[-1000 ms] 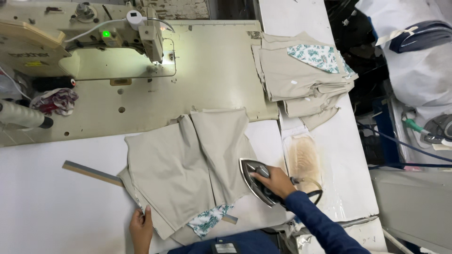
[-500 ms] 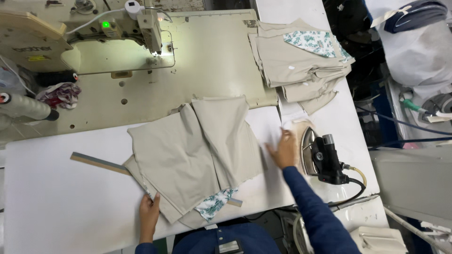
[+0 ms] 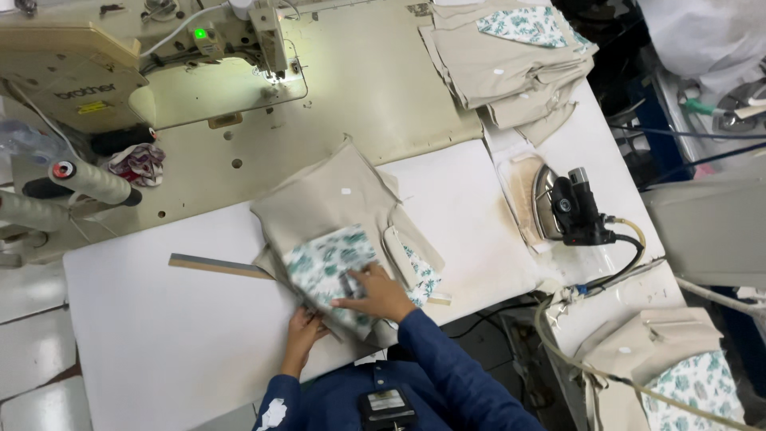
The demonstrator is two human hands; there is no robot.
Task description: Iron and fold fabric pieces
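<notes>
Head view looks down on a person at a white counter (image 3: 175,335) who works a folded beige garment (image 3: 335,203) with a leaf-printed lining panel (image 3: 327,267) turned up on top. The right hand (image 3: 375,294) lies flat on that printed panel, fingers (image 3: 351,281) spread and pressing down, closed on nothing. The left hand (image 3: 303,327) sits just below and to the left of them, at the near edge of the cloth; its fingers curl under the fold, so whether they pinch the fabric or only steady it cannot be told.

Risks, judged from how things lie: the garment hangs close to the counter's near edge, right under the left fingers, so a careless tug could slide it off toward the person's lap. A wooden ruler (image 3: 219,266) runs to the left of the fingers with its end tucked under the cloth; dragging the fabric could sweep it along or skew the fold. An iron (image 3: 566,209) stands well to the right of the right fingers on a scorched pad (image 3: 523,191), its cord (image 3: 626,259) looping off the counter edge; a sleeve or a pulled piece of cloth catching that cord could tip the iron. Beyond the fingers, the sewing machine (image 3: 159,64) is lit, and a stack of beige pieces (image 3: 495,72) lies far up and right, clear of the hands.
</notes>
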